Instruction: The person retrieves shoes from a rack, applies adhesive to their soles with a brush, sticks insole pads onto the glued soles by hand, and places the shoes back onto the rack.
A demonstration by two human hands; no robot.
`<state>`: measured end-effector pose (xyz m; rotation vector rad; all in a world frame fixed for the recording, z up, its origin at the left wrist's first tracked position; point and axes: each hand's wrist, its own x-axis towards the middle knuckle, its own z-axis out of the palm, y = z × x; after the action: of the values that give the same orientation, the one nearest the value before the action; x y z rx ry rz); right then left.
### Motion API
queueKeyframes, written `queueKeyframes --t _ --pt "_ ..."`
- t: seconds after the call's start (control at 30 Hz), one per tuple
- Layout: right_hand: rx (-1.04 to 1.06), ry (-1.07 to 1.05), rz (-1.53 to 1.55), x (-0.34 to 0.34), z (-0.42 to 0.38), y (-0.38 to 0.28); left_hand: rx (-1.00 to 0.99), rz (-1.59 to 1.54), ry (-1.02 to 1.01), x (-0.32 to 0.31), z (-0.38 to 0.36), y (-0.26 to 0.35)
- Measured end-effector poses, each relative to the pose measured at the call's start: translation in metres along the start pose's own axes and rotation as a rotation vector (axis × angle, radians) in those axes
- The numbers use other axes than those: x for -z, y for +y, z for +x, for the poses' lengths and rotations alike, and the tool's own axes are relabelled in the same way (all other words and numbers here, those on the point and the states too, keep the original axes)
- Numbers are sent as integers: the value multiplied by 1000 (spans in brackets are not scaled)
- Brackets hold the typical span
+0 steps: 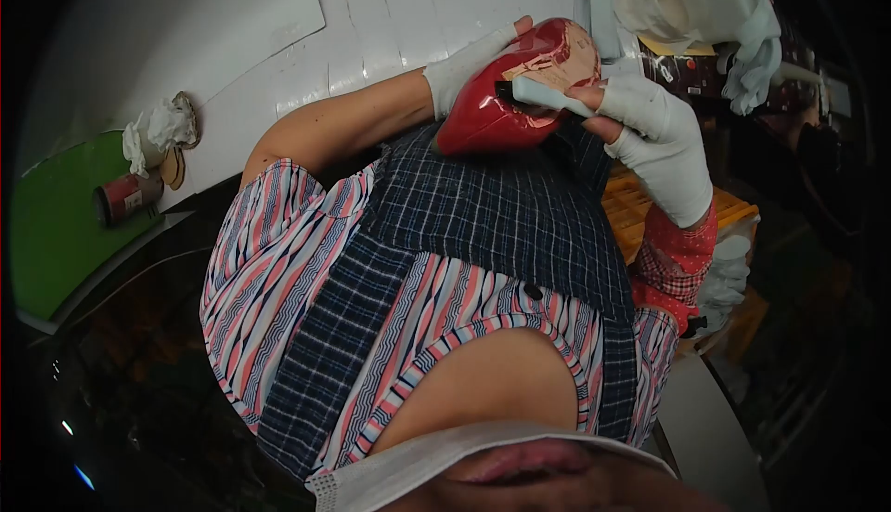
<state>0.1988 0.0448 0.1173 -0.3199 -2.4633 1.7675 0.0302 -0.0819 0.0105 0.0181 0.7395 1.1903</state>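
Note:
A glossy red pointed shoe (478, 108) is held above my lap, its beige underside (561, 62) partly turned toward me. My left hand (464, 66), in a white fingerless glove, grips the shoe from its far left side; most of its fingers are hidden behind it. In my right hand (659, 127), also wrapped in a white fingerless glove, the thumb and fingers pinch a small brush-like tool (546, 94) with a pale handle and a black end. That black end lies at the edge between the red upper and the beige part.
A white work surface (371, 25) stretches beyond my arms. At left are a green mat (65, 224), a dark red can (128, 198) and crumpled white tissue (172, 122). A whitish container (701, 1) with a pale glove (754, 52) stands far right, above an orange crate (626, 201).

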Motion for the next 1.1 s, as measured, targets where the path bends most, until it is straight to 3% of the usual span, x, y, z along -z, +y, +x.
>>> queueKeyframes --t 0.03,0.1,0.23,0.33,0.4,0.43,0.5,0.53,0.7,0.73,0.8,0.83,0.93,1.0,1.03,1.1 --pt "3 -4 1 1 2 2 -4 -2 4 7 3 -2" --pt "91 -69 -127 5 8 7 252 -424 -421 28 13 -9" --pt "163 -33 -60 -1 16 4 376 -578 -539 49 25 -32" --pt "153 -45 -27 -2 20 8 342 -442 -613 52 15 -31" --pt "146 -24 -40 -2 19 10 125 281 -321 16 -12 -15" --pt "144 -23 -40 -2 19 10 127 280 -323 24 -6 -20" --pt "260 -19 -180 1 20 10 502 -681 -663 43 9 -32" --pt "258 -19 -180 1 20 10 504 -682 -664 46 10 -34" --pt "243 -27 -249 5 17 12 -168 371 -481 48 2 -35" --pt "239 -25 -252 7 16 13 -166 370 -486 44 1 -37" --pt "180 -31 -221 9 15 15 365 -1128 -480 33 0 -42" --pt "177 -29 -225 11 14 18 370 -1128 -483 35 6 -44" --pt "187 -28 -305 17 13 24 623 -975 -930 61 49 -50" --pt "72 -56 -301 22 14 22 791 -834 -1228 64 68 -46" --pt "68 -52 -311 23 15 26 798 -829 -1237 62 69 -42" --pt "-57 15 -345 26 13 34 594 -849 -1030 56 62 -27"
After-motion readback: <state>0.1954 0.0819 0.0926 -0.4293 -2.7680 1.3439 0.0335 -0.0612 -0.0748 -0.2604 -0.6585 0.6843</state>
